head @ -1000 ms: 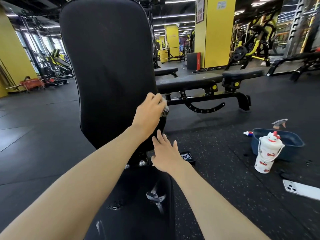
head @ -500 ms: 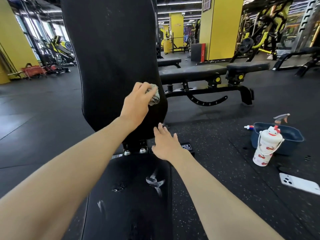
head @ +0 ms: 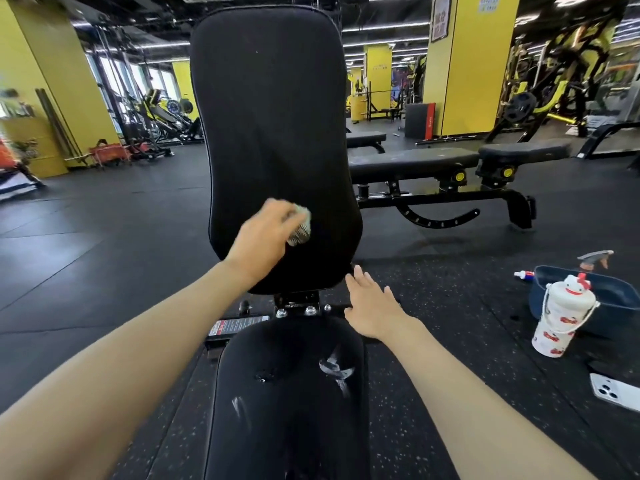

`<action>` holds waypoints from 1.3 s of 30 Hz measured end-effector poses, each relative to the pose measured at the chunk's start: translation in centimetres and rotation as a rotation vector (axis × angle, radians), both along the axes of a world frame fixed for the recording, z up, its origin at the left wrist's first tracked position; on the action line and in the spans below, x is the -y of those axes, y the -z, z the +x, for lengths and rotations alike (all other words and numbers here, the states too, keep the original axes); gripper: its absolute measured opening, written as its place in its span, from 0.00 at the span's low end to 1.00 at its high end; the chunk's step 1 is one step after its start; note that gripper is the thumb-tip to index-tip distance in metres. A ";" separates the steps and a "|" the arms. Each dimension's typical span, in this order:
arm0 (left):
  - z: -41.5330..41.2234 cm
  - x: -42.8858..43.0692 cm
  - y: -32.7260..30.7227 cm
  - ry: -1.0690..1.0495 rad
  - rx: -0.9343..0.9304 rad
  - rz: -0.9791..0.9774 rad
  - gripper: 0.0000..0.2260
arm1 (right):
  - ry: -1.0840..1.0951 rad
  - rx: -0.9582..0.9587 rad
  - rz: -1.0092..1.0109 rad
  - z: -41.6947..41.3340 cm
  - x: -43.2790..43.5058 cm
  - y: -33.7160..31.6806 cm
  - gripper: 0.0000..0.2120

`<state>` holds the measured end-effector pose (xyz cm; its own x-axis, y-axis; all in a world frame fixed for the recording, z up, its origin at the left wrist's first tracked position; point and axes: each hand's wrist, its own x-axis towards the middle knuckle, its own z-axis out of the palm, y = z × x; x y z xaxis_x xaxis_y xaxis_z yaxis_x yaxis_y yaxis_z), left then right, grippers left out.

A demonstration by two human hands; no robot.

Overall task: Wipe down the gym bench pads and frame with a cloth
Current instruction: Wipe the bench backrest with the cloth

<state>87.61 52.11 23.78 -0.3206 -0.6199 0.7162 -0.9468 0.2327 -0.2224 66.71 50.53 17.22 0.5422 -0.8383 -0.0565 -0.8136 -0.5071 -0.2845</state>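
Note:
The black upright back pad (head: 273,126) of the gym bench fills the middle of the head view. My left hand (head: 263,237) grips a bunched grey cloth (head: 300,227) and presses it against the lower part of that pad. Below it is the black seat pad (head: 287,393), with torn patches and white marks. Between the two pads the metal frame (head: 298,308) shows bolts and a warning label. My right hand (head: 372,306) hovers with fingers straight beside the pad's lower right corner, holding nothing.
A flat black bench (head: 433,161) stands behind on the right. On the floor to the right are a blue tub (head: 588,303), a spray bottle (head: 595,258), a white patterned water bottle (head: 561,317) and a white phone (head: 616,393). Yellow pillars and machines line the back.
My left hand has slid the cloth from the pad's right edge toward its middle. The view has pulled back and tilted up, showing the whole back pad. My right hand stays beside the lower corner.

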 end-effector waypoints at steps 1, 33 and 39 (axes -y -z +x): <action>0.5 0.0 -0.9 -0.067 -0.082 -0.057 0.23 | -0.003 -0.004 -0.009 -0.1 -0.1 -0.1 0.31; -7.5 -7.6 4.3 0.318 -1.947 0.886 0.10 | 0.155 1.197 0.811 -0.9 -2.6 -4.1 0.14; -7.0 -7.8 4.0 0.191 -1.980 0.816 0.12 | 0.075 1.112 0.760 0.5 -2.9 -4.1 0.16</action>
